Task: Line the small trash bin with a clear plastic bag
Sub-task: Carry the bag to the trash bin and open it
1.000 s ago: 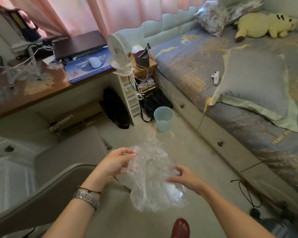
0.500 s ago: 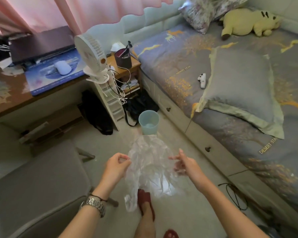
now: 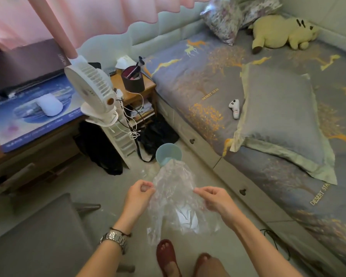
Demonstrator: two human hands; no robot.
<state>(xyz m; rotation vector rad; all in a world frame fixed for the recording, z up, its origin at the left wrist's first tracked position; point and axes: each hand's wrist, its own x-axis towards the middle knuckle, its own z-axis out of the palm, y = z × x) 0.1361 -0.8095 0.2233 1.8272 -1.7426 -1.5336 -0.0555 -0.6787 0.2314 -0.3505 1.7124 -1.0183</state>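
Clear bag [image 3: 176,198] apparently pinched between raised hands [image 3: 180,198]

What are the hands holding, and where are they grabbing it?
Both hands hold one crinkly clear plastic bag. The left hand pinches its top edge on one side, and the right hand pinches the top edge on the other side. The rest hangs down.

You see a white clip-on plastic fan [image 3: 92,90] at the desk edge; a yellow plush toy [image 3: 282,32] lies on the grey patterned bed [image 3: 208,80].
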